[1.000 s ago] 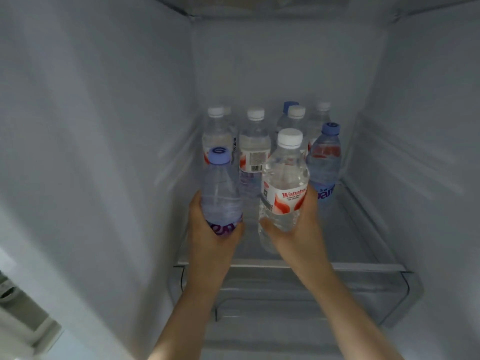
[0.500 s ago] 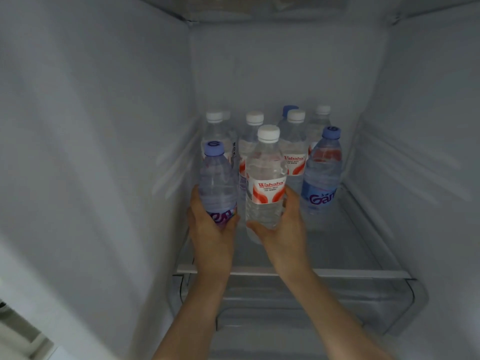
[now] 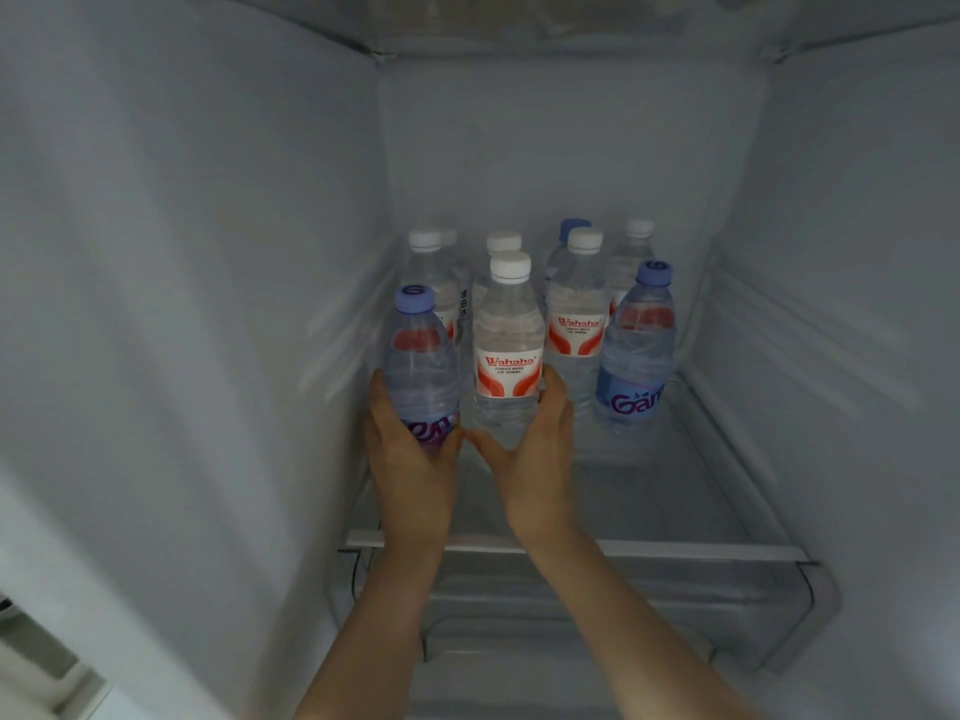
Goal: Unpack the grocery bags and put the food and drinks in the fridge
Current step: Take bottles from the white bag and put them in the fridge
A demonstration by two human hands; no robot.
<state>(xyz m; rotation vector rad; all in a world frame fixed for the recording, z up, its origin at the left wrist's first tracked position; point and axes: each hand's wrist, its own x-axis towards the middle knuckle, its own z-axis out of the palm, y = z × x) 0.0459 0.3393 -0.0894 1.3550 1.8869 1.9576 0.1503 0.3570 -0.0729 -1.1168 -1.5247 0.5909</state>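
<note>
My left hand (image 3: 410, 470) wraps the base of a blue-cap bottle (image 3: 420, 366), fingers curled round it; my right hand (image 3: 535, 459) grips a white-cap bottle (image 3: 509, 356) low down, thumb in front, fingers behind; both bottles stand upright, just beside each other, on the glass shelf (image 3: 675, 511) inside the fridge (image 3: 208, 252); behind them stand more bottles, and a second blue-cap one (image 3: 636, 350) sits to the right, near the wall.
</note>
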